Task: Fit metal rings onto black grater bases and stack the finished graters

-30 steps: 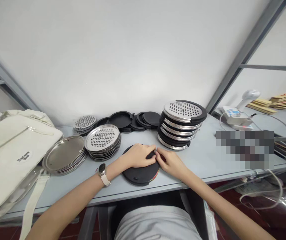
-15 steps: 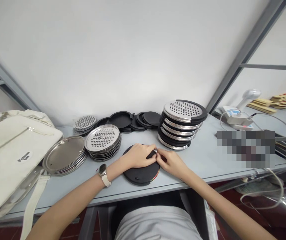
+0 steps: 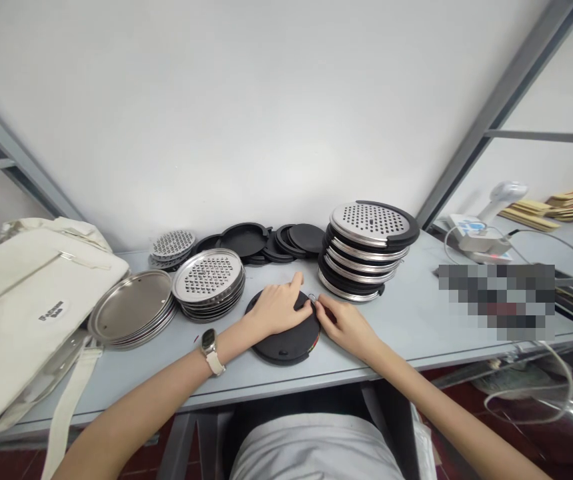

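A black round cover [image 3: 286, 343] lies on the table in front of me, with a small knob near its front edge and a strip of red and yellow at its right rim. My left hand [image 3: 279, 308] rests over it and holds it, index finger raised and thumb reaching to the right edge. At that edge is a small metal ring [image 3: 312, 298]. My right hand [image 3: 342, 325] pinches the ring between thumb and index finger. What lies under my left palm is hidden.
Behind my right hand stands a stack of perforated metal discs with black covers [image 3: 366, 250]. To the left are stacked grater discs [image 3: 209, 280] and plain metal plates [image 3: 133, 307]. Loose black covers [image 3: 246, 240] line the wall. A cream bag [image 3: 31, 320] and a scanner [image 3: 503, 200] flank them.
My left index finger has lifted away from the ring and now points outward. The ring shows more clearly at my right fingertips. The view has shifted slightly.
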`<state>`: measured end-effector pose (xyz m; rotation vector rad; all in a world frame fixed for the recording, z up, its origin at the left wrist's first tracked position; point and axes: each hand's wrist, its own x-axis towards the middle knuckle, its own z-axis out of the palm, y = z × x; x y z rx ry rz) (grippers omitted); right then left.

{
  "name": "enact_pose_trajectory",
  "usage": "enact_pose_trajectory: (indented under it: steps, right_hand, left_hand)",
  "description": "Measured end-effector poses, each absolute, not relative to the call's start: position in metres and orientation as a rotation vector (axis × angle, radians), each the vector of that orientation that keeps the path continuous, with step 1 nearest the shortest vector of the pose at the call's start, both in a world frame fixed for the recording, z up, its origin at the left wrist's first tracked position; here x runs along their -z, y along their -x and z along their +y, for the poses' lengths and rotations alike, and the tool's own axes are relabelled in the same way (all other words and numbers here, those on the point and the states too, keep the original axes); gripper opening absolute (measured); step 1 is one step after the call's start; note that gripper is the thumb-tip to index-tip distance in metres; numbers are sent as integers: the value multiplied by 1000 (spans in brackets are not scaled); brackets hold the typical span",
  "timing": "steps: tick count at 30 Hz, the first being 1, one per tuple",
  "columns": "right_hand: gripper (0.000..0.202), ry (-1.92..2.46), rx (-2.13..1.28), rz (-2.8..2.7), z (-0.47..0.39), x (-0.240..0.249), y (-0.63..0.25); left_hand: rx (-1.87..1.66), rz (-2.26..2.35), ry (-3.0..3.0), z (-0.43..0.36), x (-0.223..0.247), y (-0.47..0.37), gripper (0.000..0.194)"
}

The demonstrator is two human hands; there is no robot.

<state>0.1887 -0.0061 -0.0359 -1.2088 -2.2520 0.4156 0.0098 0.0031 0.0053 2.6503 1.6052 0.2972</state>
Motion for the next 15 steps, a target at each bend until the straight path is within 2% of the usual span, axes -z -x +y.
enact_pose_trajectory:
  steps: [2, 6, 15]
  right_hand:
    - [26, 1213, -410, -2245, -6, 36, -189]
    - [25, 1222, -405, -2245, -6, 35, -189]
    - [25, 1237, -355, -2290, -4, 37, -189]
  left_hand:
    - [-307, 1628, -2652, 3, -5, -10, 34]
    - [-304, 1609, -2715, 4, -2, -9, 21]
    - [-289, 1319, -2836, 7, -3, -3, 17]
